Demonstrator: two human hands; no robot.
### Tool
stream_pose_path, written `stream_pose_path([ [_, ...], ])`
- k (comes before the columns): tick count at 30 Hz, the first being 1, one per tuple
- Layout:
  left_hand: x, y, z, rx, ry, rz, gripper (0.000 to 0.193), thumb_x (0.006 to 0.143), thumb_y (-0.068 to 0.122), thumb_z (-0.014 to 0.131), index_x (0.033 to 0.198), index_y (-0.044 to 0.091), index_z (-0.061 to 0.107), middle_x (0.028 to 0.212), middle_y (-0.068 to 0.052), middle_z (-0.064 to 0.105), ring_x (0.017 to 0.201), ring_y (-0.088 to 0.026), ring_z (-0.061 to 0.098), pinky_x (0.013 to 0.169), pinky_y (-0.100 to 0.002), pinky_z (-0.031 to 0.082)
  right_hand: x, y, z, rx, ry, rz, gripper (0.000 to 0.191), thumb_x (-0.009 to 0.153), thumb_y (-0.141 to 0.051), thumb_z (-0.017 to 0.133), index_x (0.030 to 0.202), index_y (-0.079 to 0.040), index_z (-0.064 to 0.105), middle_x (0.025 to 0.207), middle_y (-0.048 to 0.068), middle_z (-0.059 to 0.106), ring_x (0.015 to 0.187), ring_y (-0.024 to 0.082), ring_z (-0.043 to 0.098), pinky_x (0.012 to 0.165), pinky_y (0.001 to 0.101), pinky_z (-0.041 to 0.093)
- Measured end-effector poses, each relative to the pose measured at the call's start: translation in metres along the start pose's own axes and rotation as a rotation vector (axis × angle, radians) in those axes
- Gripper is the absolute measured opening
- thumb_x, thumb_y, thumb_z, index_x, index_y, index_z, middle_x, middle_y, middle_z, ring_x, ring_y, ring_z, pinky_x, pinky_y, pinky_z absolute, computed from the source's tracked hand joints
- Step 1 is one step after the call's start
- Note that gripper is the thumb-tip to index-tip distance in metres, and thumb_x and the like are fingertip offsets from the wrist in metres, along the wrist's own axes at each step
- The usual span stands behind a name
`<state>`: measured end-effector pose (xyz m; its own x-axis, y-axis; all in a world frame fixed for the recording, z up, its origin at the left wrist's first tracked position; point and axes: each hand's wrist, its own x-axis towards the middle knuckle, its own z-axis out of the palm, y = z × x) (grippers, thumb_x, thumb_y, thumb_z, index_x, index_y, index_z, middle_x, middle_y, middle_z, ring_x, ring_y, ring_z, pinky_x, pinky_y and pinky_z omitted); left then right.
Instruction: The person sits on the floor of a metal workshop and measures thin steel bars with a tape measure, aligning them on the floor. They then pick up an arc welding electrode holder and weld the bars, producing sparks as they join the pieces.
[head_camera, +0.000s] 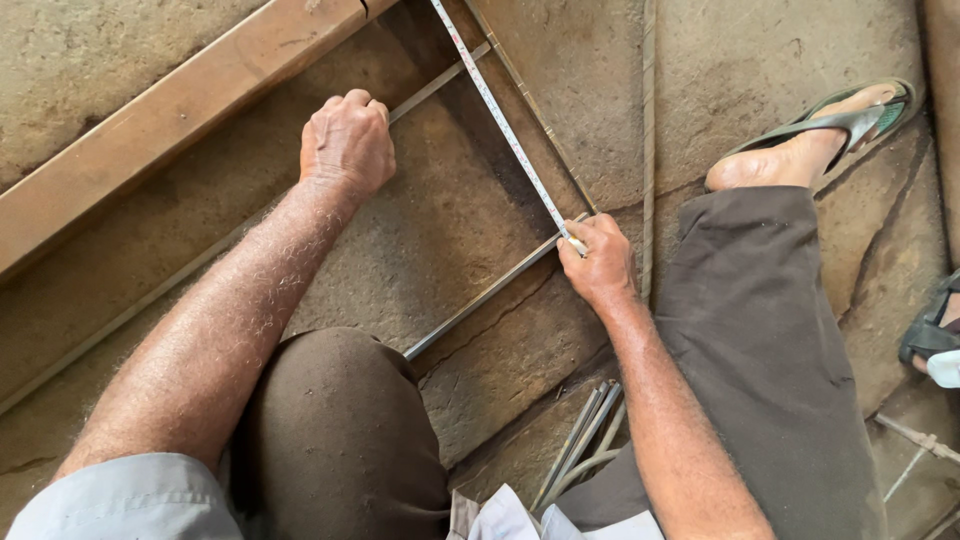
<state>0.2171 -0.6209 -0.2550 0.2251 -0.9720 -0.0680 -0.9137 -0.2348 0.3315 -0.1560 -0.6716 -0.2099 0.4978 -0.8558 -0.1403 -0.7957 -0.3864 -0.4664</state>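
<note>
My left hand (347, 140) is closed in a fist on a thin metal bar (430, 88) that lies on the stone floor. My right hand (598, 262) pinches the end of a white measuring tape (500, 118) against the corner where a second metal bar (490, 295) meets a third bar (535, 110). The tape runs up and to the left from my right hand, out of the top of the view. The bars form a rectangular frame on the floor.
A long wooden beam (160, 115) lies diagonally at the upper left. A thin rod (648, 120) runs upright past my right hand. Several rods (580, 450) lie between my knees. My sandalled foot (815, 135) is upper right; another person's foot (930, 335) shows at the right edge.
</note>
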Motion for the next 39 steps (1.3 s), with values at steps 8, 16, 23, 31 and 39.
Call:
stream_pose_path([
  [8, -0.001, 0.002, -0.003, -0.004, 0.008, -0.009, 0.011, 0.080, 0.014, 0.073, 0.088, 0.006, 0.071, 0.100, -0.012, 0.065, 0.096, -0.031, 0.067, 0.080, -0.043, 0.058, 0.000, 0.002, 0.001, -0.007, 0.001, -0.006, 0.027, 0.084, -0.016, 0.078, 0.108, -0.003, 0.078, 0.103, 0.016, 0.069, 0.095, 0.033, 0.070, 0.083, 0.0417, 0.056],
  [16, 0.011, 0.039, -0.034, 0.115, 0.074, 0.182, 0.009, 0.081, 0.014, 0.072, 0.090, 0.011, 0.071, 0.104, -0.009, 0.063, 0.100, -0.027, 0.063, 0.084, -0.039, 0.056, 0.001, -0.002, 0.002, 0.006, 0.027, -0.026, 0.026, 0.084, -0.016, 0.077, 0.107, -0.005, 0.078, 0.100, 0.014, 0.069, 0.094, 0.033, 0.069, 0.083, 0.0426, 0.056],
  [23, 0.052, 0.154, 0.007, 0.197, -0.130, 0.631, 0.016, 0.081, 0.019, 0.069, 0.091, 0.012, 0.079, 0.101, -0.009, 0.065, 0.098, -0.027, 0.062, 0.079, -0.040, 0.053, -0.004, 0.003, 0.004, -0.010, -0.003, 0.034, 0.023, 0.083, -0.015, 0.079, 0.104, -0.008, 0.078, 0.099, 0.015, 0.069, 0.093, 0.037, 0.069, 0.080, 0.0446, 0.056],
  [31, 0.070, 0.199, 0.053, 0.211, 0.032, 0.605, 0.018, 0.082, 0.022, 0.066, 0.087, 0.013, 0.080, 0.096, -0.007, 0.070, 0.097, -0.030, 0.065, 0.075, -0.041, 0.052, 0.002, 0.005, 0.005, -0.018, 0.075, -0.040, 0.024, 0.079, -0.011, 0.081, 0.103, -0.007, 0.077, 0.104, 0.018, 0.069, 0.096, 0.041, 0.069, 0.081, 0.0470, 0.057],
  [39, 0.071, 0.193, 0.058, 0.176, 0.009, 0.656, 0.017, 0.084, 0.022, 0.067, 0.085, 0.011, 0.080, 0.094, -0.007, 0.070, 0.096, -0.028, 0.066, 0.074, -0.040, 0.054, -0.001, -0.001, 0.006, 0.012, 0.037, 0.041, 0.025, 0.081, -0.012, 0.078, 0.105, -0.007, 0.077, 0.107, 0.018, 0.069, 0.097, 0.039, 0.070, 0.082, 0.0453, 0.057],
])
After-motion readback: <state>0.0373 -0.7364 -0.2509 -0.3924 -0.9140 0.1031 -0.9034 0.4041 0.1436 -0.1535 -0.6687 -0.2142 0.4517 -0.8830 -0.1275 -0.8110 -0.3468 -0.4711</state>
